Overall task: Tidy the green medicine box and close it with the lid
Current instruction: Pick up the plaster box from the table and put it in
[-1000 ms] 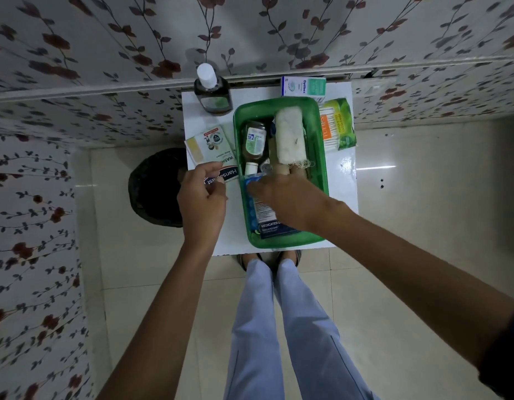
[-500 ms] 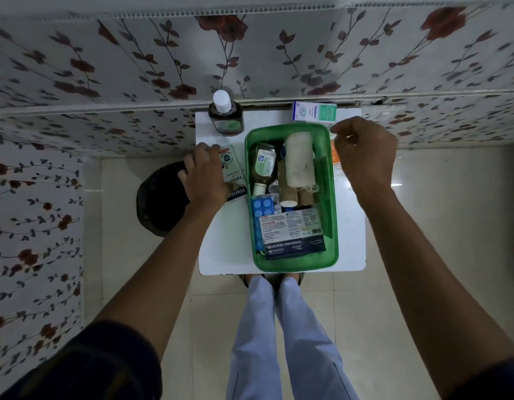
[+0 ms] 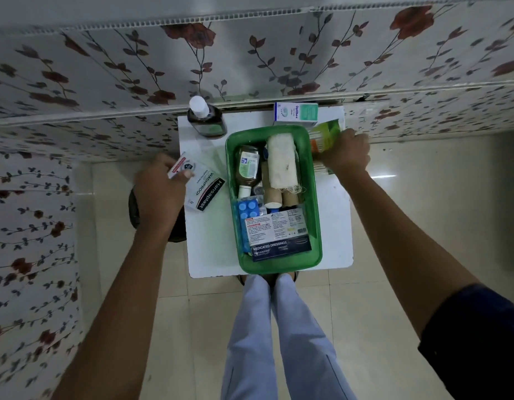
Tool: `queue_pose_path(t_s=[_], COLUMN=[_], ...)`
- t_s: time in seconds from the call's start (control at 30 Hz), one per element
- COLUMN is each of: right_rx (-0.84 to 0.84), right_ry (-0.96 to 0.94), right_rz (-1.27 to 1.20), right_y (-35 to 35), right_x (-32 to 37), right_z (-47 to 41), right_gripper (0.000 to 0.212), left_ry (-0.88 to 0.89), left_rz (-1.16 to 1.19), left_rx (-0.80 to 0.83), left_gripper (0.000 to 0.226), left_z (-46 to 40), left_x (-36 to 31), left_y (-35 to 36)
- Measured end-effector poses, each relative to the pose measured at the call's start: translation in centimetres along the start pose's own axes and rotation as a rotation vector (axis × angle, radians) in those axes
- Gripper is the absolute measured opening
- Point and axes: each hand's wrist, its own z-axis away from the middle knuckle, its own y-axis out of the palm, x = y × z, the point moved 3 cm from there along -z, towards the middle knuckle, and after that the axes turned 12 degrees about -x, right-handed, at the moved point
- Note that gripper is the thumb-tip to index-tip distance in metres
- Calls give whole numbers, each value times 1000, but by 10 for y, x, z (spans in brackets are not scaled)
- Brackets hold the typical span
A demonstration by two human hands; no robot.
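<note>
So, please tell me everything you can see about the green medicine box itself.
The green medicine box is an open, rectangular tray of translucent green plastic with rounded corners and a rolled rim. No lid is on it. It rests flat on the white table, its near end close to the table's front edge. It is filled with bottles, rolls and packets. Neither hand clearly touches it.

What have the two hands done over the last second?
The right hand left the green box and took hold of the green packet beside it. The left hand lifted the plaster packet off the table. The box's contents, the brown bottle and the white carton stayed put.
</note>
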Motion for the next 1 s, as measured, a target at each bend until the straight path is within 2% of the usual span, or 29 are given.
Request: queue_pose_path(t_s=[0.1,0.17,0.27,0.3,0.33,0.4,0.47,0.57,0.67,0.77,0.87,0.93,1.0], right_rx=[-36,-181,-435,-426,-341,-29,241,448,442,283,149,72,160], right_ry=[1,-60,-304,-427,-546,-763,-950,-1075,-1086,-1056,-1163,-1227,-1190], right_rz=[-133,-227,-245,-252,-254,-171,36,256,354,299,146,140,73], right_y=[-6,-21,-62,-75,-84,-87,-70,-29,2,5,1,6,3], right_x=[0,1,4,6,10,17,21,28,28,22,12,3,0], right_z=[3,13,51,67,83,112,130,140,141,137,137,136,136], right_gripper=[58,41,37,38,41,46,49,50,49,42,32,32,38], left_ry=[-33,-75,-148,-173,-204,-261,-313,-363,-352,-337,-338,-350,-347], left_rz=[105,177,257,291,326,404,481,556,573,604,605,599,598], left_rx=[-177,-251,-308,-324,-337,-354,-343,-288,-254,-217,-153,-98,-16], left_gripper=[22,19,13,12,12,11,12,10,16,20,18,14,9], left_z=[21,33,45,47,47,46,42,39,41,48,56,62,69], left_x=[-11,-13,-11,-10,-9,-6,-3,-2,-5,-12,-14,-13,-16], left_y=[-24,-32,-36,-37,-38,-39,-39,-36,-33,-30,-23,-19,-14])
